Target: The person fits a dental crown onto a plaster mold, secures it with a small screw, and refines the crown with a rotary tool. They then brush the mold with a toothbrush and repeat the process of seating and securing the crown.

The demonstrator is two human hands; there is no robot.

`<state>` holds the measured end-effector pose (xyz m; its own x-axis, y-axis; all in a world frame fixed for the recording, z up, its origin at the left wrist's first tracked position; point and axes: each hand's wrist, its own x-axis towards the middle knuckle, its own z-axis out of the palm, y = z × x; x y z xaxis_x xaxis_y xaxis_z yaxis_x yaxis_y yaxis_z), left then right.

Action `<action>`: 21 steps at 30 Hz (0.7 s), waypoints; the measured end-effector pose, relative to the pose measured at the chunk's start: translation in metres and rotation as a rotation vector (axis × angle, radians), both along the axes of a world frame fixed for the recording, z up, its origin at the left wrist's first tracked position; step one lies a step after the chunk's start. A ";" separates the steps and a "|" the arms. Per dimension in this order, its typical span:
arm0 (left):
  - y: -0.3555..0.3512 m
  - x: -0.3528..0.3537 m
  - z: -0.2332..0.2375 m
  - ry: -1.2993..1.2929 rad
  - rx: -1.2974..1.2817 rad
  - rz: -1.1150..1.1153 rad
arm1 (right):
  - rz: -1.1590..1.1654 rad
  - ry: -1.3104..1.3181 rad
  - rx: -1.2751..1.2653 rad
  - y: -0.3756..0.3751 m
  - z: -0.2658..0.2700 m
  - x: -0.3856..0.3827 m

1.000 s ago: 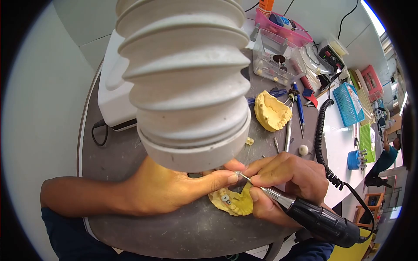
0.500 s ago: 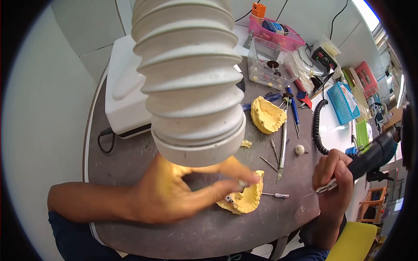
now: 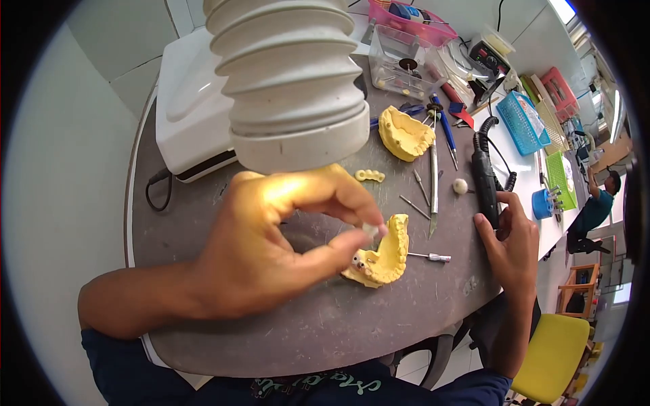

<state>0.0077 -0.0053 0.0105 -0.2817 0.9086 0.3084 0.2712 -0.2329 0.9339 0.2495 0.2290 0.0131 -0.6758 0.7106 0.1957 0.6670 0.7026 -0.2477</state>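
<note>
The left hand (image 3: 271, 250) is held raised and curled above the scuffed grey desk (image 3: 305, 331), with thumb and forefinger pinched shut on a small white tooth-shaped piece (image 3: 370, 230). Just below its fingertips, a matt yellow horseshoe-shaped jaw cast (image 3: 387, 262) is laid flat. The right hand (image 3: 511, 240) is stretched forward, fingertips set against a black cylindrical handpiece (image 3: 485, 183); whether it is gripped cannot be told.

Dental cast (image 3: 384, 258) on table (image 3: 305, 331), second cast (image 3: 405, 133) behind, handpiece (image 3: 485, 177) right
</note>
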 end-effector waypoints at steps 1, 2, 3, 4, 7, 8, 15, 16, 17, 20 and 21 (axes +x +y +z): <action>0.000 0.000 -0.001 0.015 -0.028 0.006 | 0.048 -0.016 0.086 0.000 -0.002 0.001; 0.000 -0.001 -0.002 0.030 -0.055 0.014 | 0.047 -0.015 0.090 -0.001 -0.002 0.001; 0.000 -0.001 -0.001 0.030 -0.051 0.014 | 0.084 0.068 0.233 -0.004 -0.003 0.000; 0.000 -0.001 -0.001 -0.004 -0.085 0.000 | 0.124 0.152 0.376 -0.006 -0.003 -0.002; 0.001 -0.001 -0.005 -0.009 -0.105 -0.013 | 0.326 0.236 0.134 -0.036 0.016 -0.011; 0.002 -0.001 -0.006 0.025 -0.095 -0.021 | 0.533 0.269 -0.011 -0.045 0.019 -0.015; 0.002 -0.002 -0.006 0.001 -0.178 0.067 | 0.926 -0.006 -0.115 -0.063 0.035 -0.072; 0.002 -0.002 -0.006 -0.006 -0.188 0.064 | 0.930 -0.008 -0.112 -0.063 0.036 -0.078; 0.002 -0.003 -0.005 -0.016 -0.200 0.059 | 0.964 -0.068 -0.162 -0.063 0.039 -0.084; 0.002 -0.002 -0.007 -0.025 -0.170 0.029 | 1.013 -0.150 -0.223 -0.060 0.042 -0.094; 0.002 -0.002 -0.007 -0.028 -0.170 0.030 | 1.028 -0.169 -0.236 -0.059 0.043 -0.095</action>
